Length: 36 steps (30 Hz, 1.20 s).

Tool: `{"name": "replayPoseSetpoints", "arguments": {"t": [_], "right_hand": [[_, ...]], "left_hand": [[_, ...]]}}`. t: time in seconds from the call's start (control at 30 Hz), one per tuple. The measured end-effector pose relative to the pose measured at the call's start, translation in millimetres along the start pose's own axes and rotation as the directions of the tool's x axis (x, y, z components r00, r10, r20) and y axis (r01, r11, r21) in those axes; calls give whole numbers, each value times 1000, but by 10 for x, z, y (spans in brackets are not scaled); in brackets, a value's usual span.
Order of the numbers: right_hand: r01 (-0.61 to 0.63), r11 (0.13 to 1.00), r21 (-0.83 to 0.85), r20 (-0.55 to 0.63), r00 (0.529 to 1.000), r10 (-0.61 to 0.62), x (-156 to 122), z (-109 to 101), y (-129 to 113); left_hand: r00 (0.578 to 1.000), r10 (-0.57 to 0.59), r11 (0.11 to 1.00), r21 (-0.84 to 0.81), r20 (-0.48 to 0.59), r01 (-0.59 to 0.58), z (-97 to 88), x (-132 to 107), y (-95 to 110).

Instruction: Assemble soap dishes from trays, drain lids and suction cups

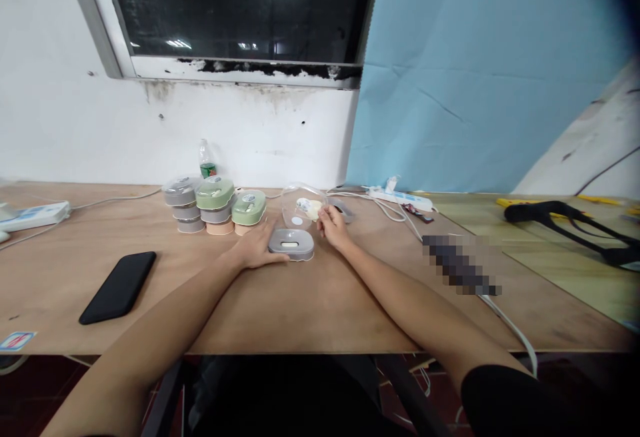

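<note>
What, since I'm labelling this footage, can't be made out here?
All in the head view:
Clear plastic piece: its print is too small.
Grey item: partly hidden by the right hand.
Dark object: blurred by pixelation.
Black frame: cut off by the right edge.

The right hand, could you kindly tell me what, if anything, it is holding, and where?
The right hand seems to pinch the clear plastic piece by its right edge.

The phone (118, 288) lies flat on the worktop (280, 317). A bottle (207, 166) stands near the wall (250, 130). A power strip (406, 199) adjoins the blue sheet (450, 90).
</note>
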State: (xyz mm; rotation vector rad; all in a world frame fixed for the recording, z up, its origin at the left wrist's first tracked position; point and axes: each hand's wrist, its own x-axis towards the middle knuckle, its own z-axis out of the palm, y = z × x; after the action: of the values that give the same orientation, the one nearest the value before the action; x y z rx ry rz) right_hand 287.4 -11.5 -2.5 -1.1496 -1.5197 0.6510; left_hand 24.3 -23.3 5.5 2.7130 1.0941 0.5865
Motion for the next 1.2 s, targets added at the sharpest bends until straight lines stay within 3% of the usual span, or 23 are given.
{"name": "replayPoseSetpoints", "arguments": {"t": [0.07,0.17,0.23,0.3,0.47,0.6,0.87,1.2], "right_hand": [[-100,986,134,143,986,80,2,23,6],[-243,942,233,356,922,150,23,26,39],[-303,921,244,427,886,179,41,-5,69],[-310,932,185,428,879,207,54,-55,96],[-125,975,-185,439,877,196,30,-153,58],[5,943,-333,502,847,173,-11,-160,-61],[115,929,-351,604,787,131,-17,-140,-67],[213,920,-330,599,800,30,6,-112,-15]], "left_hand": [[996,-27,999,-36,-81,24,-5,-3,-3],[983,-77,996,-61,-165,67,-32,-8,9],[978,-84,996,-58,-190,74,-62,-13,29],[977,-57,998,-41,-206,49,-93,-16,55],[980,-72,997,24,-185,77,-144,-12,91],[982,-123,989,64,-141,133,-156,-10,68],[990,-123,988,84,-69,128,-156,-27,66],[999,-43,999,-15,13,44,-117,11,-56]]}}
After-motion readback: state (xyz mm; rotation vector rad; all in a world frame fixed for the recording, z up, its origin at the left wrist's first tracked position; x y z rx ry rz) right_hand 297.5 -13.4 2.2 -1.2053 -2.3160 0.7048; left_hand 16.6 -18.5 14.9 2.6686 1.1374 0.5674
